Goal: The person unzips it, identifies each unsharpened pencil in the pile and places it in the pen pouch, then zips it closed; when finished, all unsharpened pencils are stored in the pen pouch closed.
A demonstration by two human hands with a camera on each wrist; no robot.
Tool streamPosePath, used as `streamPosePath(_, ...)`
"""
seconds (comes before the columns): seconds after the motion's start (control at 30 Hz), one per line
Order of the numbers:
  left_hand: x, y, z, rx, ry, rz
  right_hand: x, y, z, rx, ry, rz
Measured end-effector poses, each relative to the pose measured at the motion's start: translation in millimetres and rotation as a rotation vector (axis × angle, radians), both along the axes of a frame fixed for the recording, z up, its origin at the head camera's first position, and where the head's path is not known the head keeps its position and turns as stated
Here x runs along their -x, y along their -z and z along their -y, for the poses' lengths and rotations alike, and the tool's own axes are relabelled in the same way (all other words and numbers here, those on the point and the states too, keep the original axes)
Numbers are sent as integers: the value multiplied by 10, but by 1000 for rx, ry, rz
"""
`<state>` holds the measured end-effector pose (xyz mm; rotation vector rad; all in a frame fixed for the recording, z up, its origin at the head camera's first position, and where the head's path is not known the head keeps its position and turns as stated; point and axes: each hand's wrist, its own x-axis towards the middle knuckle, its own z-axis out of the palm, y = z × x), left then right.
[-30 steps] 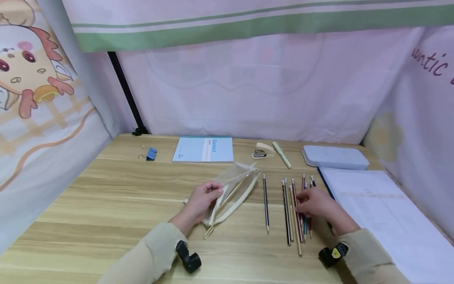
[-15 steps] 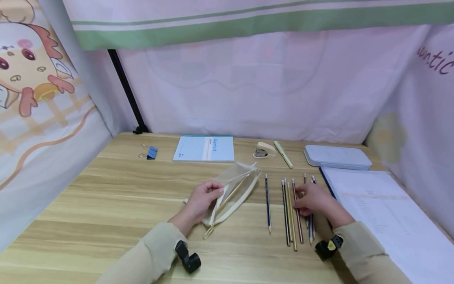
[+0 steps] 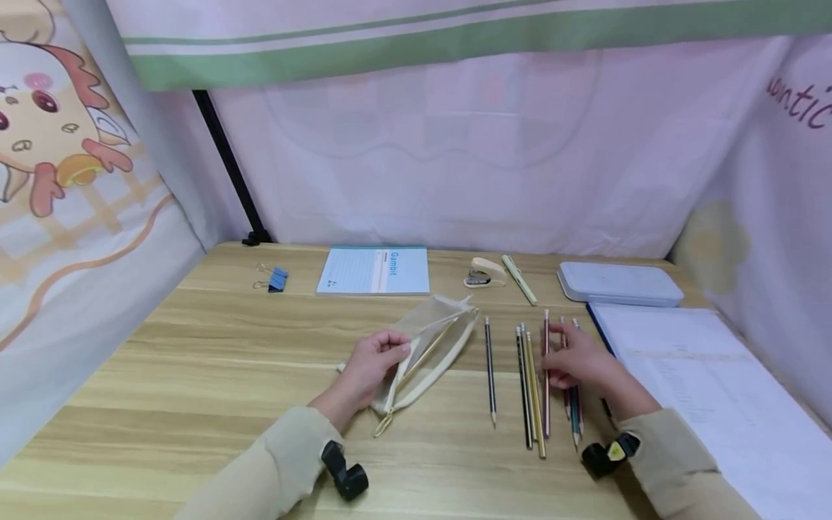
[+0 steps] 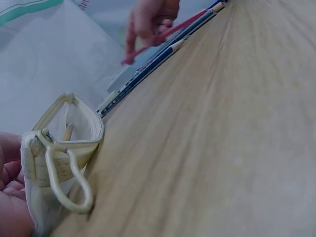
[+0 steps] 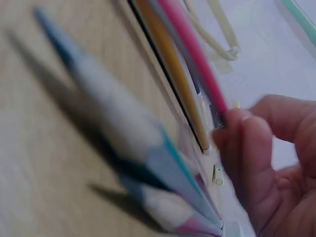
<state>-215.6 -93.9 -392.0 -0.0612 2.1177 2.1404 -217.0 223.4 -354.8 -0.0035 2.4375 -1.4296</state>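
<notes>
Your left hand (image 3: 367, 368) holds the translucent cream zip pouch (image 3: 421, 318) by its edge; expect soft, floppy fabric, steadiest at that firmer border. To the pouch's right, your right hand (image 3: 575, 361) pinches a slim, reddish-pink wooden pencil (image 3: 547, 408), likely light, stiff and smooth enough to twist, so grip mid-shaft.

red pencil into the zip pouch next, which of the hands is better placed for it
Probably the right: the right hand pinches the red pencil, while the left hand holds the zip pouch, its mouth open.
</notes>
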Motion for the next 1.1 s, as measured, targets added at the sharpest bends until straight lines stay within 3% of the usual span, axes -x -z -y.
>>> streamPosePath(0.2, -43, -13, -82, 75, -13, -11, -65, -45, 137, 307, 151, -17)
streamPosePath(0.47, -128, -150, -201, 169, -3, -64, -46, -43, 663, 553, 352, -20)
streamPosePath(0.73, -191, -226, -306, 232, -7, -186, -66, 44, 1197, 586, 314, -4)
streamPosePath(1.1, -234, -250, -428, 145, -40, -251, -137, 118, 1449, 536, 258, 45)
